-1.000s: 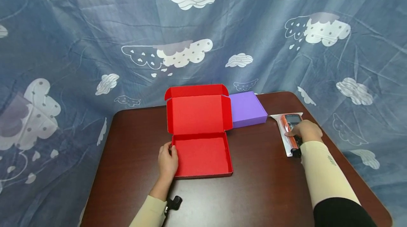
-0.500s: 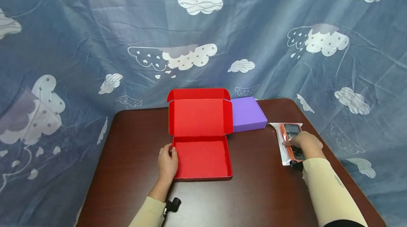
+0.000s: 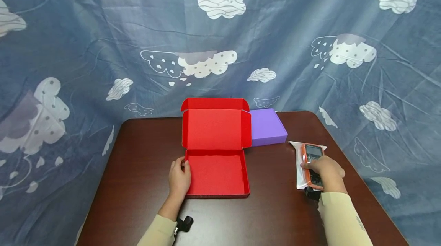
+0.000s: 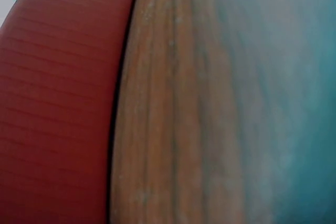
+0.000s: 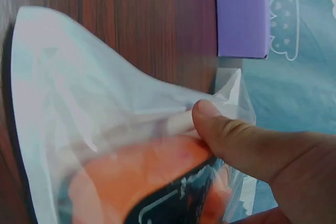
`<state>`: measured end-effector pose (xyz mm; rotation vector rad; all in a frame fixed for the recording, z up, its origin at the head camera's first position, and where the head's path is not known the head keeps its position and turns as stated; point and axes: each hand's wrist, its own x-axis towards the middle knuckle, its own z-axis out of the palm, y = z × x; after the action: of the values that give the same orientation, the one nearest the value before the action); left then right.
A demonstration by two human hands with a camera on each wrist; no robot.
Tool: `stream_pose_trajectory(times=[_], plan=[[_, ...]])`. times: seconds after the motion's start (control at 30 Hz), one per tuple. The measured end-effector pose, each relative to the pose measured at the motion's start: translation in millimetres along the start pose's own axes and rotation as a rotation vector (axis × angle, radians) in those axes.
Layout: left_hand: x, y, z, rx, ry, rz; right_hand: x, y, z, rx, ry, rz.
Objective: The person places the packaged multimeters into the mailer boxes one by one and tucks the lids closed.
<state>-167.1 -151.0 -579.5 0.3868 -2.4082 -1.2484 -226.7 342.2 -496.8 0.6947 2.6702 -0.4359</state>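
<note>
An orange and black multimeter [image 3: 314,152] in a clear plastic bag [image 3: 300,173] is at the right side of the table. My right hand [image 3: 327,169] grips it from above, thumb on the left side. In the right wrist view the thumb [image 5: 236,140] presses the bag against the multimeter [image 5: 142,171]; most of the other fingers are hidden. An open red cardboard box [image 3: 217,173], lid raised, stands mid-table. My left hand [image 3: 180,177] holds its left wall, thumb at the rim. The left wrist view shows only the red box's outer wall [image 4: 58,103] and the tabletop.
A closed purple box [image 3: 268,125] lies behind and right of the red box, partly covered by its lid. The brown wooden table [image 3: 138,169] ends at the back against a blue cloud-patterned curtain [image 3: 155,16].
My right hand has drawn the bagged multimeter a little nearer the front of the table. The left hand stays on the red box. The head view has tilted up slightly.
</note>
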Motion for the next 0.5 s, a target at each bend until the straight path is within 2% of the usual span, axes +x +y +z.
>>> stream_pose_trajectory(times=[0.37, 0.5], plan=[[1.8, -3.8, 3.5, -0.002, 0.026, 0.025, -18, 5, 26, 0.097, 0.081, 0.056], [2.0, -4.9, 3.4, -0.005, 0.032, 0.030, -23, 5, 32, 0.114, 0.106, 0.046]])
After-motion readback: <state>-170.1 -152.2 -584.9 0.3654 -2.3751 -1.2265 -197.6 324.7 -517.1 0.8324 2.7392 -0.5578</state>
